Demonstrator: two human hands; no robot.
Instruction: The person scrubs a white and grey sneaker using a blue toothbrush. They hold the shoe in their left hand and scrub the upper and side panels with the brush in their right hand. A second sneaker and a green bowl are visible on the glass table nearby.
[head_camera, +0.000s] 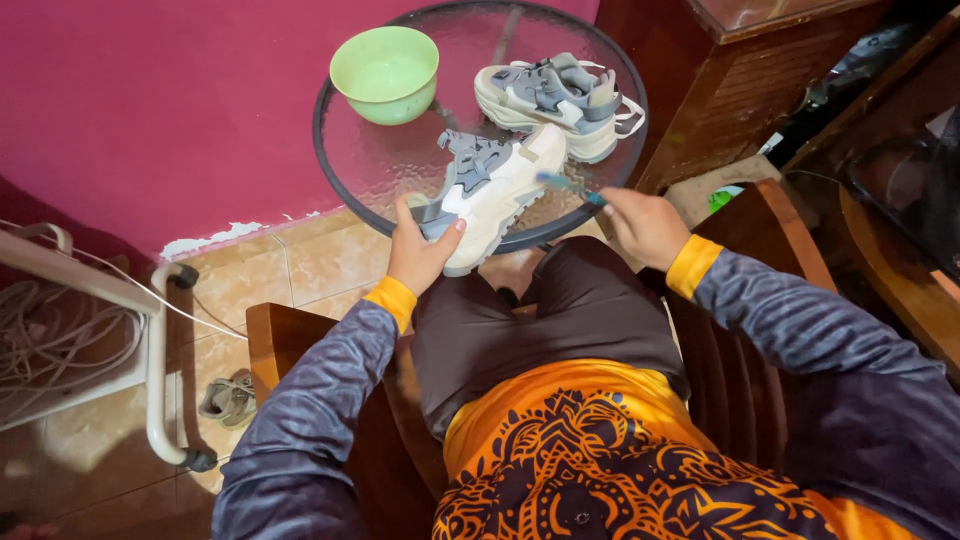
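Note:
My left hand (420, 250) grips the heel of a cream and grey sneaker (495, 190), held tilted over the near rim of a round glass table (400, 165). My right hand (645, 225) holds a blue toothbrush (568, 186) whose head touches the sneaker's side near the toe. The matching sneaker (550, 95) lies on the glass behind it. I sit on a wooden chair, knees under the table edge.
A light green bowl (385, 72) stands at the table's back left. Dark wooden furniture (740, 80) rises at the right. A white metal frame (155, 370) with coiled cords sits at the left on the tiled floor, with a worn shoe (230, 400) beside it.

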